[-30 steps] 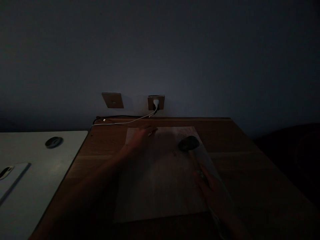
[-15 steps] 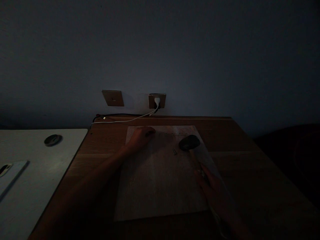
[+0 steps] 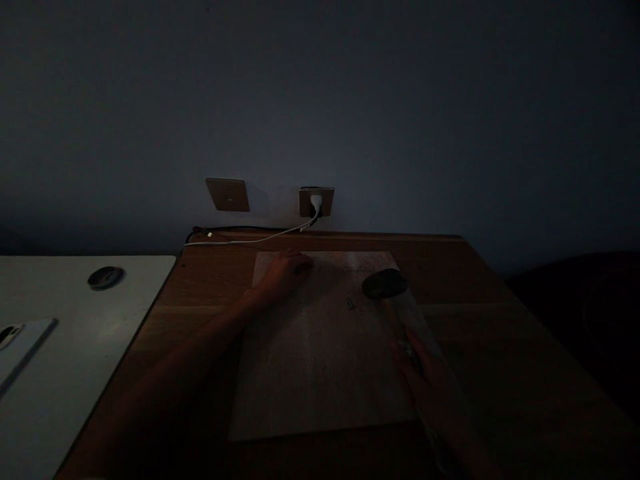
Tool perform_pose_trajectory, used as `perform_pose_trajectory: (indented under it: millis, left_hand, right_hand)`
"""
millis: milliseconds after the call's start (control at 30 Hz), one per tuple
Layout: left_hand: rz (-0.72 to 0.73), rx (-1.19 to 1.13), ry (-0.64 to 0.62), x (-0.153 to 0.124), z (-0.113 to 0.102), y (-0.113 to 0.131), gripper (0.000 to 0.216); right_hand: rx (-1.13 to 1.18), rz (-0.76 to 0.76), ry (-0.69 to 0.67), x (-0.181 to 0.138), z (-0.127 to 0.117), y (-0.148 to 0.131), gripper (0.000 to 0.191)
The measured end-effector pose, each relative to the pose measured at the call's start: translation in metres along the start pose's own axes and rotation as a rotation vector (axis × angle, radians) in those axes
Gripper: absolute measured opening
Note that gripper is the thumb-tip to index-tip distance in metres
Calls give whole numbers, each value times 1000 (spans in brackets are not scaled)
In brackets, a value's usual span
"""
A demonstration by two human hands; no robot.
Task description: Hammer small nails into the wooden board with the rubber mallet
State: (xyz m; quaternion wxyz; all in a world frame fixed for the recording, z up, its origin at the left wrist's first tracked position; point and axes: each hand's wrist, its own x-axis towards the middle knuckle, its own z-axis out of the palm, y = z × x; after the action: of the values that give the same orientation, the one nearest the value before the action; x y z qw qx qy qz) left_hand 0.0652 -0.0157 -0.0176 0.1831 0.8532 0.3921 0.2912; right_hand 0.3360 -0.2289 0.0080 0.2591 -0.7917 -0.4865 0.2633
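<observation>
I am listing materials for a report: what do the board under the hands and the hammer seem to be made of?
The board looks like pale, unfinished wood or plywood: matte, with faint lengthwise grain. It lies on a darker brown table, apparently smooth wood. The hammer, held by the right hand, has a dark, rounded, dull head, possibly rubber, and a light handle, probably wood; the dim light leaves this uncertain. The left hand rests on the board.

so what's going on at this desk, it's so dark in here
A person works at a wooden desk in dim light. Their right hand grips the handle of a mallet, whose dark head rests on a pale board. Their left hand lies closed near the board's far left corner; whether it holds anything cannot be told. A small nail-like piece lies on the board just left of the mallet head.
</observation>
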Motion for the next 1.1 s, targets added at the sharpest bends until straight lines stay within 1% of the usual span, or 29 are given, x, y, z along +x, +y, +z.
perform_pose_trajectory:
  millis: [100, 200, 367, 467, 567, 633, 733, 900, 1000, 1100]
  left_hand:
    - [-40, -23, 1, 0, 0, 0, 19]
    - [-62, -46, -4, 0, 0, 0, 20]
    - [-114, -104, -4, 0, 4, -3, 26]
    - [-132, -125, -1, 0, 5, -5, 30]
    - [-115, -68, -5, 2, 4, -3, 33]
    - [-101, -29, -4, 2, 3, 0, 35]
    - [-106, -43, -3, 3, 2, 1, 35]
    - [-105, -34, -7, 3, 3, -1, 31]
    - [-108, -38, -1, 2, 4, -2, 38]
    - [-107, -90, 14, 2, 5, -2, 42]
  right_hand:
    - [-15, -30, -1, 1, -1, -1, 72]
    - [-47, -74, 5, 4, -2, -11, 68]
    - [-7, -118, -131, 10, 1, -40, 66]
    - [38, -196, -183, 19, 9, -54, 65]
    - [67, -273, -181, 30, 20, -63, 62]
    - [70, -324, -202, 38, 26, -68, 59]
    - [48, -384, -248, 44, 34, -77, 54]
    - [27, -380, -261, 45, 41, -84, 57]
    - [24, -391, -252, 45, 43, -84, 56]
    - [21, -404, -235, 45, 43, -84, 56]
